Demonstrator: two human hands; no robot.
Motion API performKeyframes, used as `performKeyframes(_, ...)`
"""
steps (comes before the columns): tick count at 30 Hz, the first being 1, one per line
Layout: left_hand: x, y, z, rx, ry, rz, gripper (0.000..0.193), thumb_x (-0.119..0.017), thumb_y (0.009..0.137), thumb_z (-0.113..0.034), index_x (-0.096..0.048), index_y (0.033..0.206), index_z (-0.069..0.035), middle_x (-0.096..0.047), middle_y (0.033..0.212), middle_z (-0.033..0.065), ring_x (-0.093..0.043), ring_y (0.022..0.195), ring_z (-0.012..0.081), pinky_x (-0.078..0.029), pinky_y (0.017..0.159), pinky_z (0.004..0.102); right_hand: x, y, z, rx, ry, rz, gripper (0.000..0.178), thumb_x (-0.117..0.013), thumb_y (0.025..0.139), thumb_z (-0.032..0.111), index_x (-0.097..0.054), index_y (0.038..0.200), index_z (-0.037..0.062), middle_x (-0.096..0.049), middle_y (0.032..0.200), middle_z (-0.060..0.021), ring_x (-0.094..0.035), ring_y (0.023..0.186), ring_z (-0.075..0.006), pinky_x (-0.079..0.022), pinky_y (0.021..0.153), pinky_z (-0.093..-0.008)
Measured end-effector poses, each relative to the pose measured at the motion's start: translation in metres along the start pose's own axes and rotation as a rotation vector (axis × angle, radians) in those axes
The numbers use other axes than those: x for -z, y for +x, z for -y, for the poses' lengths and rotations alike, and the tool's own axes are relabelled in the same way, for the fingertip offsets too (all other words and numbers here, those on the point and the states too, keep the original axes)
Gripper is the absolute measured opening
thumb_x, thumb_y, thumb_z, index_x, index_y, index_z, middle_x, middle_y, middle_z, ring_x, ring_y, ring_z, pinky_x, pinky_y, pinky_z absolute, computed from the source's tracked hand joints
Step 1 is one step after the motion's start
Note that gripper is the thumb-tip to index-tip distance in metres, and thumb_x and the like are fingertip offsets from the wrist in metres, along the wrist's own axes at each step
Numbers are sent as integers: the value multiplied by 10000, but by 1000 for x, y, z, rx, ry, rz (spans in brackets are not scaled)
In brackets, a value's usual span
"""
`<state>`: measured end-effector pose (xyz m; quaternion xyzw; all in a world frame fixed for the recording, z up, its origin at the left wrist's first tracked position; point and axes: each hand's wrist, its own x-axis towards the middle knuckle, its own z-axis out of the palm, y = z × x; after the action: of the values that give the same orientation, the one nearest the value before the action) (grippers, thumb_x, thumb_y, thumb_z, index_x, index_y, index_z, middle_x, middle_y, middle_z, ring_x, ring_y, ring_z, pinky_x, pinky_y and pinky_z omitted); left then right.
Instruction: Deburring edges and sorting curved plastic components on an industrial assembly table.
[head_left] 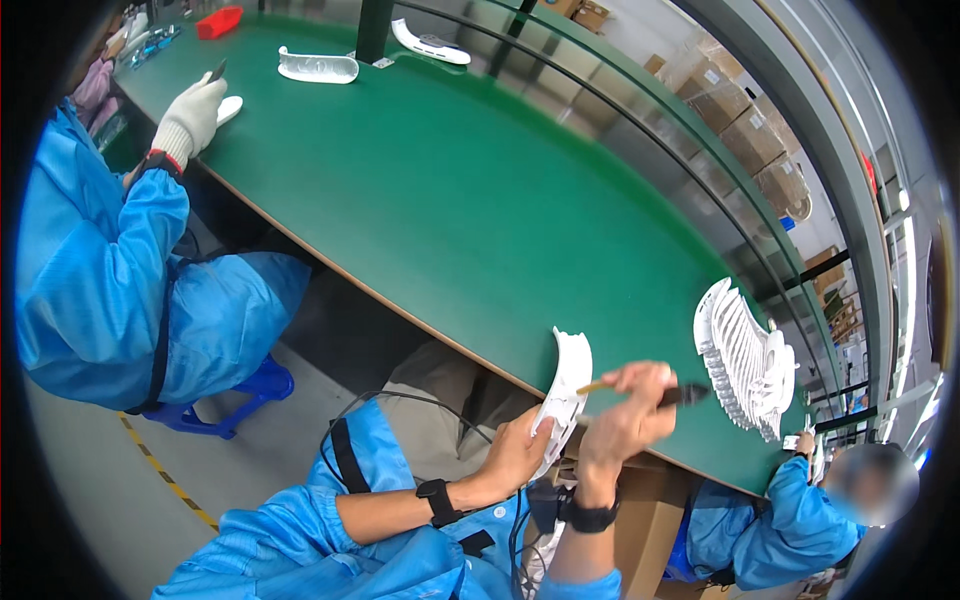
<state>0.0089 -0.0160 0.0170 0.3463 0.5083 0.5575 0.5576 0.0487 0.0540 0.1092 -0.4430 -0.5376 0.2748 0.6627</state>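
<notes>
Workpiece, white and curved, stands tilted at the near edge of the green bench, its lower portion gripped in my left hand. My right hand, just right of it, is closed around a dark-ended tool, yellowish shaft toward the piece. Blur obscures that hand; shaft contact I cannot tell. My fingers partly cover the workpiece.

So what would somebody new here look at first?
Probably the big green table, stretching across the middle. Then the stack of white parts near its right end, and, at the near edge, the white curved piece in the left grip, with a dark-ended tool in the right grip.
</notes>
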Motion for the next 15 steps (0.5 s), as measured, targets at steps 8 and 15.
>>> performKeyframes(8, 5, -1, -8, -67, 46, -16, 251, -445, 945, -192, -546, 1014, 28, -585, 716, 116, -515, 655, 117, -445, 591, 315, 9, -22, -5, 97, -24, -60, 337, -338, 958, 192, -367, 661, 35, -419, 604, -64, -450, 567, -165, -433, 564, -295)
performKeyframes(15, 7, 0, -8, -58, 107, -4, 263, -453, 945, -216, -555, 987, 22, -582, 704, 89, -499, 654, 100, -440, 593, 300, 11, -26, -13, 73, -107, -18, 330, -345, 952, 185, -372, 660, 33, -412, 610, -61, -464, 572, -169, -430, 582, -307)
